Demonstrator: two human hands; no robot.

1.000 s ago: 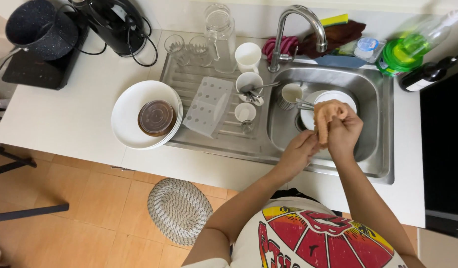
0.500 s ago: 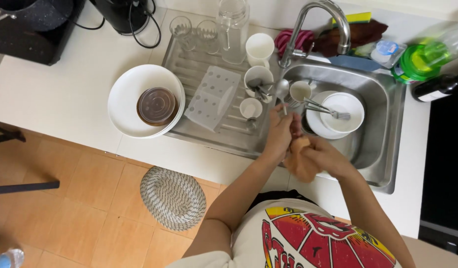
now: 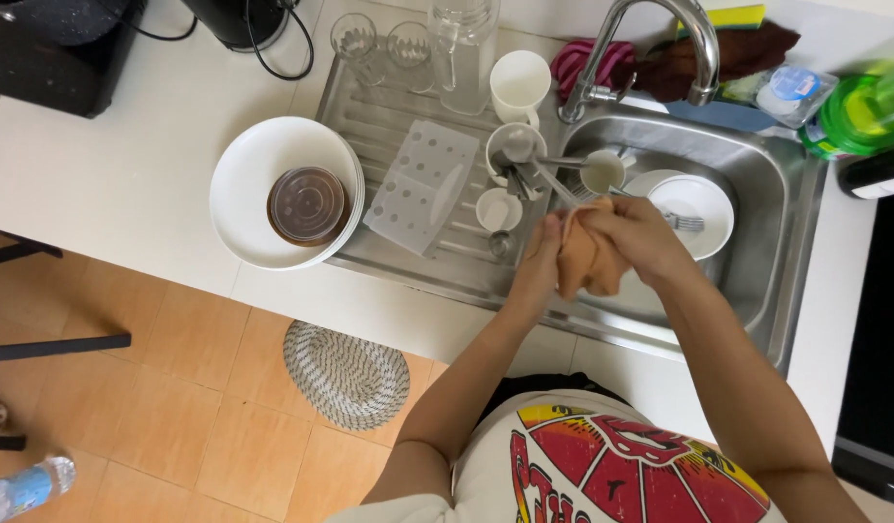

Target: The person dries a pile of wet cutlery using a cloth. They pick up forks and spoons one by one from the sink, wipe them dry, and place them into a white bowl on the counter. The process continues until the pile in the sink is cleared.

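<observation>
On the white tabletop [image 3: 127,184] at far left, stacked white round plates [image 3: 263,169] bearing a brown plastic lid [image 3: 307,204], beside a clear perforated cutlery holder [image 3: 423,184] lying on the steel drainboard [image 3: 379,116]. Over the steel sink [image 3: 786,223], left hand [image 3: 541,260] and right hand [image 3: 638,235], each grip clamped on a crumpled orange cloth [image 3: 587,263] held between them. Further right, inside the basin, a white bowl [image 3: 703,199] with a fork [image 3: 686,222].

both hands [image 3: 602,247] moved from over the bowl [image 3: 694,208] to the sink's [image 3: 786,242] left edge.
</observation>
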